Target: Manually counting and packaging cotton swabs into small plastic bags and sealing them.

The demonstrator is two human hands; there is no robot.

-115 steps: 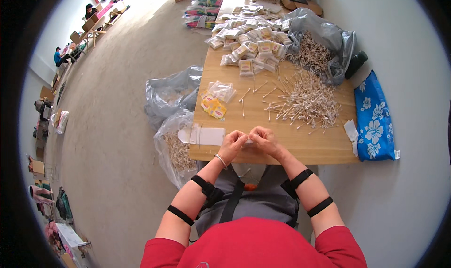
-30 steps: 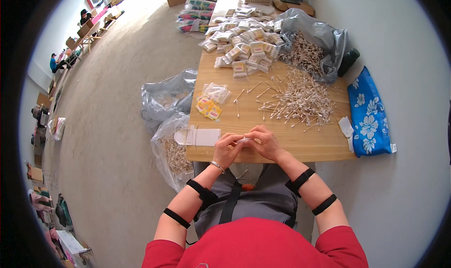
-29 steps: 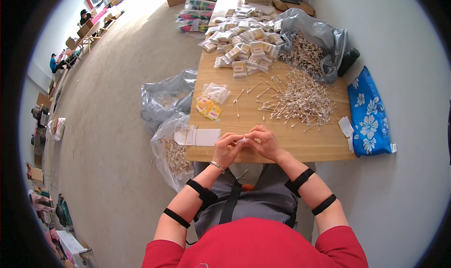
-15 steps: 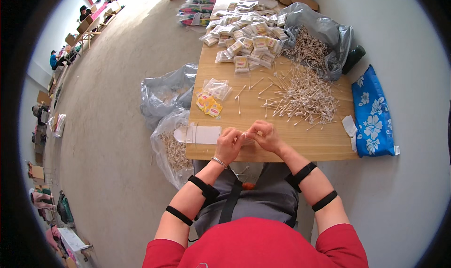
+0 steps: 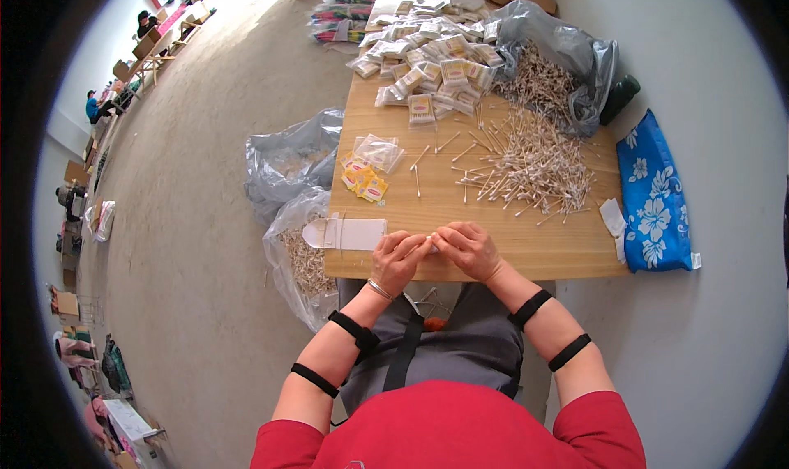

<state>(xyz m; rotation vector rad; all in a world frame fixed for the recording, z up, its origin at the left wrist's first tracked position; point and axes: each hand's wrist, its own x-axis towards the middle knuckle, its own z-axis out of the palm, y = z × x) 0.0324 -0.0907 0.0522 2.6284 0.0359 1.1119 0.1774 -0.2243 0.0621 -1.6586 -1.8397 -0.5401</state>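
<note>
My left hand [image 5: 398, 259] and my right hand [image 5: 468, 249] meet over the table's front edge, fingertips pinched together. Between them shows a small whitish bit, mostly covered by the fingers, so its kind cannot be made out. Just left of my left hand lies a flat white board [image 5: 355, 234] with a rounded end and bands across it. Beyond it are yellow printed cards [image 5: 362, 179] and small clear plastic bags [image 5: 379, 152]. Past my right hand spreads a loose heap of cotton swabs [image 5: 534, 165], with a few strays to its left.
Filled swab packets [image 5: 436, 62] pile up at the far side, beside a grey bag of swabs [image 5: 538, 79]. A blue flowered bag [image 5: 655, 198] stands at the right edge by the wall. Plastic bags [image 5: 292, 161] sit left of the wooden table [image 5: 509, 251]. Other people work far left.
My right hand has lowered slightly toward me and turned, its fingers now folded closer against my left fingertips. The left hand has shifted a little. The things on the table stay put.
</note>
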